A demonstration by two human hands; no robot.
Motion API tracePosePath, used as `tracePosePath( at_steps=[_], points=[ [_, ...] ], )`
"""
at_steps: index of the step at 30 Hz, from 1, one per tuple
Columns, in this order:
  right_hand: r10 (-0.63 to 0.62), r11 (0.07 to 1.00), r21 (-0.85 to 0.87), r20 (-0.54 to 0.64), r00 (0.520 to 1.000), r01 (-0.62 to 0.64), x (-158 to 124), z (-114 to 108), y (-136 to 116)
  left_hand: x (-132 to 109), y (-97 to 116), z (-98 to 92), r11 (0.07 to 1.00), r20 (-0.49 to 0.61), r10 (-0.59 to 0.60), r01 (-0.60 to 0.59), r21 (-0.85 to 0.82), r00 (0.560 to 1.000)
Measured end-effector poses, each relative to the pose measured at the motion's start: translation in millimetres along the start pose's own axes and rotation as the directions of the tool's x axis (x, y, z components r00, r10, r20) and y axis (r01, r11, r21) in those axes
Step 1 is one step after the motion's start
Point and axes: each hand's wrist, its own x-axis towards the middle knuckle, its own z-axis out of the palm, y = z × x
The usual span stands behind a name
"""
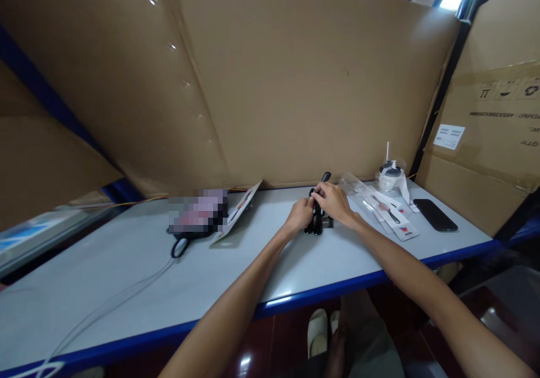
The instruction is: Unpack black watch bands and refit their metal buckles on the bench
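Twelve o'clock from the body, I've got left hand and right hand pinching the black item; those crowded fingertips could slip, dropping it onto the tabletop.

I report the middle of the black tool largely hidden behind the left grip and right grip. Toward the table's back edge, the device screen is pixelated. Beyond its right edge, the carton is cut off.
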Motion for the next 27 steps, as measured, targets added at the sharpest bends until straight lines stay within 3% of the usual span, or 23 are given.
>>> tracePosePath(
  at_steps=[5, 10, 14, 17, 27],
  points=[
    [-0.062, 0.996, 0.062, -0.007, 0.998, 0.063, 0.7, 2.7, 4.4, 3.9, -2.6, 0.6, 0.975, -0.088, 0.044, -0.024, 0.22, 0.995],
    [0.147, 0.963, 0.235, -0.034, 0.989, -0.135, 1.4, 8.8, -1.3, 4.4, 2.3, -2.0, 0.897, -0.137, 0.129, -0.057, 0.438, 0.982],
    [0.158, 0.946, 0.29, -0.02, 0.987, -0.146, 3.2, 15.8, -0.7, 0.9, 5.7, -0.9, 0.809, -0.132, 0.172, -0.063, 0.585, 0.976],
    [0.211, 0.925, 0.331, -0.042, 0.977, -0.186, 2.9, 19.2, 1.2, -2.8, 6.9, -0.5, 0.755, -0.124, 0.179, -0.056, 0.653, 0.976],
    [0.281, 0.799, 0.528, 0.097, 0.955, -0.289, 0.1, 14.0, -4.7, -5.8, 6.7, -2.5, 0.655, -0.115, 0.198, -0.044, 0.754, 0.974]
  ],
)
